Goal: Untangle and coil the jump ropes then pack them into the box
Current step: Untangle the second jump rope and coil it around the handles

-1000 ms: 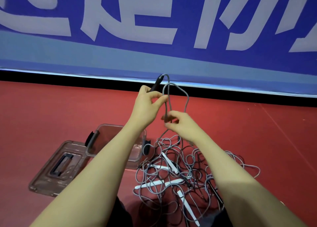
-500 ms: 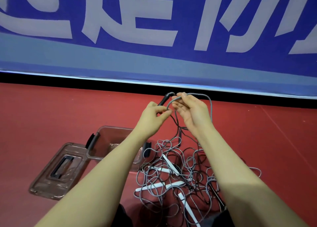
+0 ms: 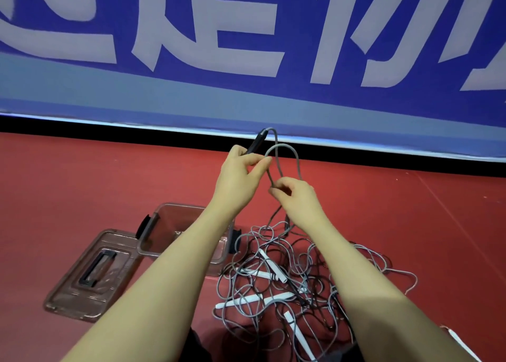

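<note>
above the red floor (image 3: 82, 186), two bare hands work one grey rope. left hand (image 3: 238, 178) is curled round a single black handle (image 3: 257, 142), thumb and forefinger pinched together on the grey cord (image 3: 297, 164) where it loops over. right hand (image 3: 298, 197), lower and just beside it, has its fingers curled round the same cord at the bottom of that one loop. below the wrists lies one tangled heap of jump ropes (image 3: 295, 279), grey and black strands crossing; about six white handles (image 3: 269, 265) show in it, though the exact count of ropes cannot be told, and both forearms cover part of the heap. one clear box (image 3: 153, 230) sits left of the heap, touching its edge, the left forearm hiding its right half. one lid (image 3: 90, 274) lies flat beside the box. behind, one blue banner (image 3: 246, 33) carries large pale characters, cut off at the top.
</note>
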Demonstrator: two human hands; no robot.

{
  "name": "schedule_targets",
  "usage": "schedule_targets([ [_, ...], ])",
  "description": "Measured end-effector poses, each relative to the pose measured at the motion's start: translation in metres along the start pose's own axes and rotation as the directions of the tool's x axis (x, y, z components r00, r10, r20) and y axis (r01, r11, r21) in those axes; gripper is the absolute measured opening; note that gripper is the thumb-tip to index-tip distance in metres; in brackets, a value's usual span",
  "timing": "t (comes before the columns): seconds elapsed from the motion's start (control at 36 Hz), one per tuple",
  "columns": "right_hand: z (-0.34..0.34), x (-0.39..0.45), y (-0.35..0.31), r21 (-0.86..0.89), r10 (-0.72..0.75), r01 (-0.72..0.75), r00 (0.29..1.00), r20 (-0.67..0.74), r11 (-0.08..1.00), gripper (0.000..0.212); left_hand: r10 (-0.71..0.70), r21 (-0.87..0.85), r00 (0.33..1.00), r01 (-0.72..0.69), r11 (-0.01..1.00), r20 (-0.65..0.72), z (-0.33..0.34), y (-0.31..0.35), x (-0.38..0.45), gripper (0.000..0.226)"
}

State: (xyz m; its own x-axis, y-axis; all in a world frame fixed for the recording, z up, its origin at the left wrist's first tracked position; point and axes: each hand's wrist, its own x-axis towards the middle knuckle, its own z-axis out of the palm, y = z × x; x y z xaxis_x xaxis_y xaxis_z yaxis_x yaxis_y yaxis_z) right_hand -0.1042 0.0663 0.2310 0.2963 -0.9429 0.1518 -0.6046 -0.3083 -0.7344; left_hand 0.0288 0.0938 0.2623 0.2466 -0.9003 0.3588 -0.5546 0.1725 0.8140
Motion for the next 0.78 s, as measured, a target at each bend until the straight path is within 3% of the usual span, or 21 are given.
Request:
schedule_targets([
  [0.06,-0.001,0.001,-0.002,0.082,0.014,-0.011,1.0,-0.028,0.997,0.016,-0.033,-0.033,0.997,0.035,0.999,0.069,0.001,0.0,0.0,0.029],
  [0.11,-0.004,0.001,-0.009,0.312,0.052,-0.033,0.997,-0.053,0.95,0.016,-0.096,-0.028,0.985,0.101,0.995,0.146,0.003,-0.006,-0.001,0.035],
  [0.19,-0.013,0.005,-0.02,0.655,0.133,-0.074,0.99,-0.041,0.752,0.017,-0.139,0.046,0.963,0.131,0.99,0.231,0.007,-0.017,-0.004,0.035],
  [0.28,-0.022,0.005,-0.025,0.815,0.177,-0.102,0.984,0.0,0.57,0.018,-0.099,0.032,0.951,0.094,0.995,0.292,0.008,-0.02,-0.009,0.035],
  [0.42,-0.029,0.004,-0.028,0.933,0.196,-0.129,0.978,0.065,0.335,0.016,-0.022,-0.036,0.989,0.028,0.999,0.146,0.008,-0.02,-0.008,0.021],
  [0.53,-0.03,0.006,-0.026,0.965,0.189,-0.112,0.98,0.067,0.238,0.017,0.007,0.037,0.997,-0.009,0.999,0.071,0.01,-0.019,-0.007,0.013],
  [0.58,-0.027,0.008,-0.022,0.94,0.177,-0.107,0.983,0.05,0.325,0.016,0.006,0.053,1.0,-0.008,0.999,0.03,0.009,-0.017,-0.006,0.014],
  [0.64,-0.022,0.007,-0.015,0.809,0.143,-0.112,0.989,0.035,0.577,0.016,-0.006,0.031,1.0,0.006,0.999,0.012,0.007,-0.014,-0.004,0.012],
  [0.69,-0.017,0.003,-0.009,0.566,0.053,-0.075,0.997,0.056,0.821,0.023,-0.011,-0.007,1.0,0.012,1.0,0.025,0.004,-0.009,-0.002,0.011],
  [0.78,-0.011,0.0,-0.007,0.295,-0.021,-0.021,0.99,0.138,0.955,0.033,-0.006,-0.054,0.997,0.01,0.998,0.078,0.0,-0.001,-0.002,0.014],
])
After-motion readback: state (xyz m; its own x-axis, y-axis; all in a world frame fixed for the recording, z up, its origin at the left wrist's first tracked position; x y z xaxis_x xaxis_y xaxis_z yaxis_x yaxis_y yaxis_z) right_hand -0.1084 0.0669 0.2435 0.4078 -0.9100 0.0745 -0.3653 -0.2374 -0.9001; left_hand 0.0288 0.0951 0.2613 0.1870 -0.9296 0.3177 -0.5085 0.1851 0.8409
